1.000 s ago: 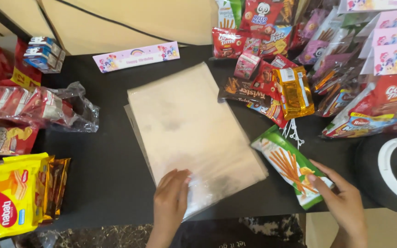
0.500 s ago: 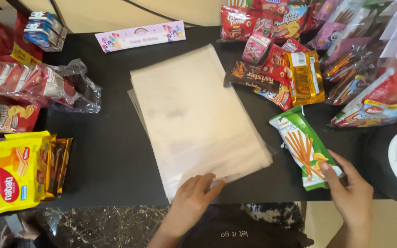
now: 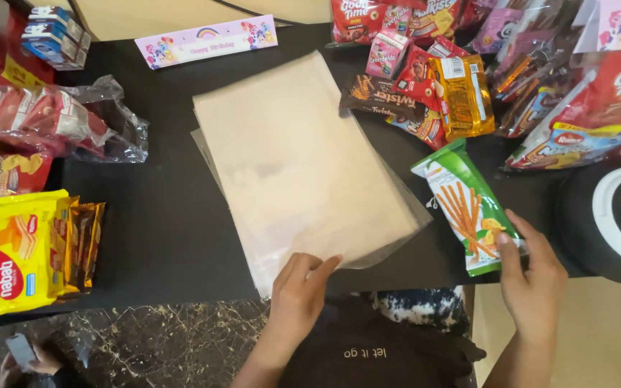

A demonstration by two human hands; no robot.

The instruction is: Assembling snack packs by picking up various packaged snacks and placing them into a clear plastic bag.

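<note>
Head camera looked down on a black table (image 3: pixel 167 237) where a stack of clear plastic bags (image 3: pixel 303 165) lay flat in the middle, and that stack served as the landmark. At the stack's near edge the left hand (image 3: pixel 297 298) rested with fingers spread and flat on the top bag, thumb at the edge; nothing was pinched and no bag looked lifted or opened. Just right of the stack lay a green packet of stick biscuits (image 3: pixel 467 208), and the right hand (image 3: pixel 533 276) touched its near end with fingers together, thumb against its side, though whether it truly gripped I could not tell. Judging by this, packing stood at its start: no snack sat inside a bag. Right of and beyond the stack, a heap of mixed snack packets (image 3: pixel 461 86) waited; left of it, yellow wafer packs (image 3: pixel 19 251).
</note>
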